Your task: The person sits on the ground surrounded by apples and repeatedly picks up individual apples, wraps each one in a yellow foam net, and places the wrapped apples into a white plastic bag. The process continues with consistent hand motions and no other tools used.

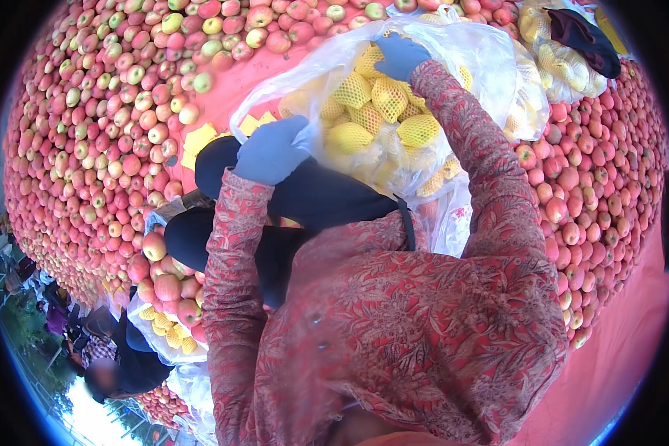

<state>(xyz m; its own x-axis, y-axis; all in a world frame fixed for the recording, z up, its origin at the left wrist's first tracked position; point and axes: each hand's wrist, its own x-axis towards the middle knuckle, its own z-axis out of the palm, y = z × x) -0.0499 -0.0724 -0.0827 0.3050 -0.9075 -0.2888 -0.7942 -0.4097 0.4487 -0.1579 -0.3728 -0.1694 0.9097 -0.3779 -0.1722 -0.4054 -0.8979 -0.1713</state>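
A large clear plastic bag point(498, 56) lies in front of me, its mouth spread wide. Inside are several apples in yellow foam nets point(389, 99). My left hand point(275, 151), in a blue-grey glove, is closed on the near-left rim of the bag. Its fingertips are partly hidden by the bunched plastic. At the far side of the mouth, my right hand point(403, 57), gloved the same way, reaches over the netted apples. Its thumb and forefinger stand apart, close to a netted apple, and the other fingers are hard to see.
Loose red and green apples point(97, 141) are heaped on the left, with more apples point(587, 186) on the right. Yellow foam nets point(197, 141) lie by my knee. Filled bags point(565, 67) and a dark cloth point(583, 41) are at far right. A person point(123, 360) is at lower left.
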